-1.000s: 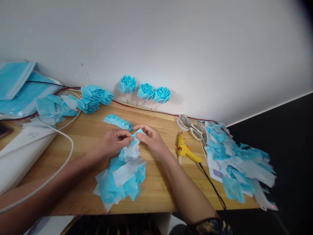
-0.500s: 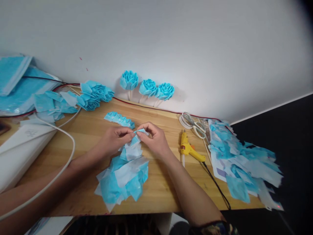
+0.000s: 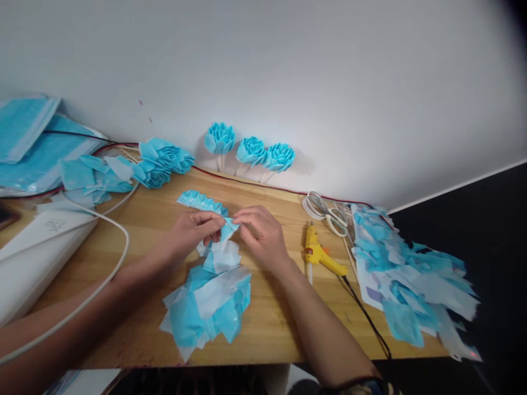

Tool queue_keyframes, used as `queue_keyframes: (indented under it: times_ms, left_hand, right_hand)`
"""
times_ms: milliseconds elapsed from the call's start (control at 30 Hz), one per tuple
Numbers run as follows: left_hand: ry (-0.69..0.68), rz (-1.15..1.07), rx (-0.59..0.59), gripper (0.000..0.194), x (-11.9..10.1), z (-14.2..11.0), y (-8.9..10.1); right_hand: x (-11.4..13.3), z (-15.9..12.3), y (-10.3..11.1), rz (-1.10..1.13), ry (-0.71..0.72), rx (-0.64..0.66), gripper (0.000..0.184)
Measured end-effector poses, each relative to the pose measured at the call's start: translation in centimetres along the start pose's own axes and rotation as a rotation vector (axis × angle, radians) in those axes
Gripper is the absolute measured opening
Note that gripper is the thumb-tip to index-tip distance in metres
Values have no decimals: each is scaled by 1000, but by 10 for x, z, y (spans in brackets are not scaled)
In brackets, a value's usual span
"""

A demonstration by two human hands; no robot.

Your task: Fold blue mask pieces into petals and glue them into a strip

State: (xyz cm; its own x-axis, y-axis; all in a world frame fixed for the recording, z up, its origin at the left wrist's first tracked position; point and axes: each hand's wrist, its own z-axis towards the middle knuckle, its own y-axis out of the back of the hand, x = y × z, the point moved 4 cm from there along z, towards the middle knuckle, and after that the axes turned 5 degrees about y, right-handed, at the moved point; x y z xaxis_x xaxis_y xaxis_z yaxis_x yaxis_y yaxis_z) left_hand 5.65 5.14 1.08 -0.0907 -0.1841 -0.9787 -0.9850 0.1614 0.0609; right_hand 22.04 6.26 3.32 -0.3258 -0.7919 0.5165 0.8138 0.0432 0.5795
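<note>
Between my two hands is a small blue fabric piece [image 3: 228, 229], folded at its top edge. My left hand [image 3: 196, 233] pinches its left side between thumb and fingers. On the right corner, the fingertips of my right hand [image 3: 263, 233] are closed in a pinch. Just behind them lies a row of folded blue petals [image 3: 201, 201]. Below my hands, loose white and blue fabric pieces [image 3: 222, 257] lead down to a larger heap of blue and white pieces [image 3: 209, 307] near the table's front edge.
Three blue fabric flowers [image 3: 251, 151] on sticks lean at the wall; more flowers [image 3: 160, 162] lie left. A yellow glue gun [image 3: 319, 255], scissors [image 3: 335, 219] and a fabric scrap pile [image 3: 395, 269] are on the right. A white cable [image 3: 125, 241] crosses my left arm.
The small fabric piece has gone from a narrow shape to a folded, pointed one. My right fingers have shifted to its right corner. The view has tilted slightly.
</note>
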Motion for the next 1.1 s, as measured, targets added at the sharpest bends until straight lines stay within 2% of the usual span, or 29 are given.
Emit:
queue_keyframes:
  times_ms: [267,400,500,633,767,900,1100]
  left_hand:
    - [-35,21,5,35,-3,0,-1]
    - [-27,53,-35,34,-3,1,1]
    - [-20,45,-111,29,-4,-1,4]
    - [-33,33,-163,31,-8,-4,6]
    - [-79,29,-170,33,-11,-6,5]
    - [-133,30,-157,29,-8,-6,4]
    - [-134,40,-150,29,0,-4,4]
  right_hand:
    - [-3,-1,-2,-42,-7,15,25]
    - [1,-1,-2,11,-15,28,24]
    - [0,-2,0,223,-188,20,28]
    - [-11,-5,-4,619,-437,-49,52]
    - [-19,-9,-15,781,-619,-55,60]
    - [-14,-11,-23,877,-672,-31,59]
    - [-11,-12,-25,975,-725,-61,52]
